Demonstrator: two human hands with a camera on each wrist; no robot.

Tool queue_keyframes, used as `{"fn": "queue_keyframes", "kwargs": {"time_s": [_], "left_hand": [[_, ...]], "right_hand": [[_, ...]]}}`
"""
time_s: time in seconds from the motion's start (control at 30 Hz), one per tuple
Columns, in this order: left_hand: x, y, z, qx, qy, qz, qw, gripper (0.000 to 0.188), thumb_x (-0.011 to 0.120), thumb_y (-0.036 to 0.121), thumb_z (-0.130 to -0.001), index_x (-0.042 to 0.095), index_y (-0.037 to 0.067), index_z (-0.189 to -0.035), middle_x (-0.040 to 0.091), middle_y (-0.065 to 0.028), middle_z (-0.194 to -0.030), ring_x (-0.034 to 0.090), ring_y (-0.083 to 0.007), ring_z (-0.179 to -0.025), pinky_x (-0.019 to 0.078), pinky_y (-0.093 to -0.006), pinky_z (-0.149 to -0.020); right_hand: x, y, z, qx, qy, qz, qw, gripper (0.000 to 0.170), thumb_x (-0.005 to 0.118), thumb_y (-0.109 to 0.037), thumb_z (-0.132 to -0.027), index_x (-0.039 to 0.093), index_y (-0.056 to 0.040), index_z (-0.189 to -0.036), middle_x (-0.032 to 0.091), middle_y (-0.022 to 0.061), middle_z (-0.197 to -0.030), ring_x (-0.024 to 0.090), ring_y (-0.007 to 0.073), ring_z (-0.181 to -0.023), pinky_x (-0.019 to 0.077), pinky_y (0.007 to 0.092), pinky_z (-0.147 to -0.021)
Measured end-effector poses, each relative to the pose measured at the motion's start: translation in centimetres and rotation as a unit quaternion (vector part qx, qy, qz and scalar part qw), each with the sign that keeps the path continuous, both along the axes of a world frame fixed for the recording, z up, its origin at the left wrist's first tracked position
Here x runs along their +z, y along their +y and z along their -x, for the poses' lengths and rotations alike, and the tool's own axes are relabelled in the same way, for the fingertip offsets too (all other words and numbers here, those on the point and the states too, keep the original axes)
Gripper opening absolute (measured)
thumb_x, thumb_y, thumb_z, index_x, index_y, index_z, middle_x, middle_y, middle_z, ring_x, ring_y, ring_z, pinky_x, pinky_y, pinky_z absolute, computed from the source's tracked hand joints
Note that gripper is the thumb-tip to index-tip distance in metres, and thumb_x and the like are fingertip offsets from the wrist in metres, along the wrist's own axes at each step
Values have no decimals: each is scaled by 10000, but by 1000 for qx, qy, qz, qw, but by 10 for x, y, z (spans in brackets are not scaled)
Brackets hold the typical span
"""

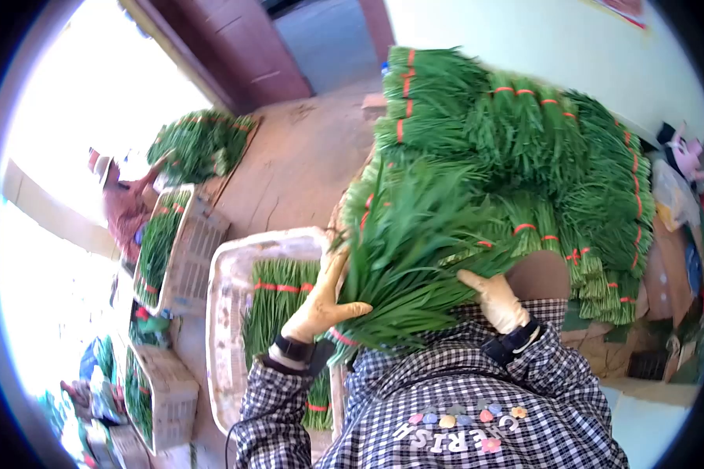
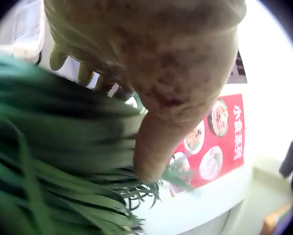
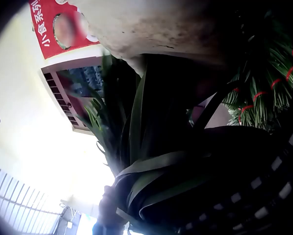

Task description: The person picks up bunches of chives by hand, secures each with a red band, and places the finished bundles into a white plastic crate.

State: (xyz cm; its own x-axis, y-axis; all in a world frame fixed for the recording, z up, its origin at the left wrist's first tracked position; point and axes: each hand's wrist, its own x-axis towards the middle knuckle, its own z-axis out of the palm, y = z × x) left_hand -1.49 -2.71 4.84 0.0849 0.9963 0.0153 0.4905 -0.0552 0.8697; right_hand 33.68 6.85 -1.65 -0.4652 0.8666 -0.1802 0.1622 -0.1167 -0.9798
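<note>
A large, loose bunch of garlic chives [image 1: 414, 266] lies across the person's lap, its long leaves fanned to the upper right. My left hand [image 1: 321, 301], in a cream glove, holds the bunch from the left, with the thumb stretched over the leaves. In the left wrist view, leaves [image 2: 63, 127] run between that thumb and the spread fingers [image 2: 85, 73]. At the right edge of the bunch my gloved right hand [image 1: 499, 301] grips leaves, thumb on top and fingers hidden below. Dark leaves [image 3: 141, 112] hang beneath this hand in the right wrist view.
Banded chive bundles [image 1: 524, 133] are heaped ahead and to the right. On the left stands a white plastic crate [image 1: 227, 297] holding banded bundles. Farther left are more crates [image 1: 176, 395], another chive pile [image 1: 199, 141] and a seated person [image 1: 123, 207] in a hat.
</note>
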Motion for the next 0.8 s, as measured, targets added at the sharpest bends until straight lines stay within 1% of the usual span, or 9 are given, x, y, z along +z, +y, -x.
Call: {"fn": "queue_keyframes", "kwargs": {"time_s": [0.03, 0.07, 0.23, 0.27, 0.3, 0.33, 0.43, 0.7, 0.8], "left_hand": [[2, -5, 9, -23, 67, -40, 997, 1148, 906, 196, -802, 176, 33, -1674, 315, -171, -1684, 258, -280, -1571, 202, -418, -1282], [-1, -14, 22, -19, 28, 15, 999, 1206, 935, 278, -758, 185, 33, -1671, 240, -180, -1718, 186, -284, -1601, 162, -423, -1296], [-45, -64, 49, -61, -78, 225, 969, 1075, 929, 190, -793, 286, -10, -1631, 528, -168, -1540, 465, -209, -1427, 344, -363, -1218], [-48, -66, 45, -47, -64, 199, 977, 1059, 932, 200, -786, 311, -17, -1617, 550, -164, -1514, 488, -214, -1406, 361, -363, -1205], [-51, -68, 42, -33, -51, 174, 983, 1044, 935, 210, -779, 336, -24, -1602, 571, -160, -1487, 510, -218, -1384, 379, -362, -1193], [-52, -66, 42, -38, -51, 149, 987, 1039, 944, 249, -767, 362, -26, -1583, 584, -161, -1469, 527, -223, -1368, 392, -363, -1182], [-43, -65, 39, -36, -83, 161, 983, 1059, 924, 295, -791, 325, -27, -1604, 572, -169, -1489, 516, -228, -1385, 398, -370, -1180], [-5, -65, 32, -45, -213, 289, 932, 1022, 825, 412, -870, 292, -38, -1616, 603, -193, -1402, 580, -227, -1274, 480, -341, -1026], [-27, -81, 34, -37, -291, 252, 922, 874, 743, 350, -946, 319, -38, -1605, 610, -173, -1405, 580, -226, -1283, 481, -362, -1069]], "right_hand": [[-22, 1, -8, 28, -51, -89, 994, 305, 513, -24, -1073, 692, 26, -1315, 746, 118, -1264, 703, 105, -938, 540, 234, -874], [-51, 7, -8, -45, 118, 137, 982, 332, 462, 52, -1066, 659, 74, -1332, 766, 109, -1155, 663, 78, -814, 540, 227, -779], [-8, 7, 1, -138, 60, 118, 982, 449, 756, -347, -953, 724, 39, -1180, 729, 48, -958, 609, 158, -759, 509, 320, -734], [-68, 35, -44, -52, -154, 21, 987, 588, 789, -434, -908, 687, 33, -1250, 714, 95, -1152, 643, 185, -941, 526, 355, -862], [-30, 33, -29, -164, 8, 90, 982, 630, 753, -395, -948, 596, 24, -1392, 616, 143, -1387, 587, 216, -1228, 475, 372, -1042], [-69, 57, -69, -67, -157, -251, 953, 661, 708, -342, -995, 477, -3, -1514, 484, 154, -1552, 451, 237, -1422, 373, 377, -1167], [45, 57, -31, -252, 18, -300, 920, 634, 655, -122, -1026, 376, -18, -1586, 435, 169, -1607, 441, 305, -1467, 334, 425, -1226], [119, -63, 121, 422, -259, -598, 630, 949, 868, -339, -738, 450, -125, -1563, 512, 146, -1524, 401, 343, -1491, 258, 563, -1253], [66, -63, 153, 425, -268, -674, 542, 883, 813, -254, -725, 480, -142, -1535, 572, 93, -1408, 482, 299, -1409, 262, 569, -1252]]}}
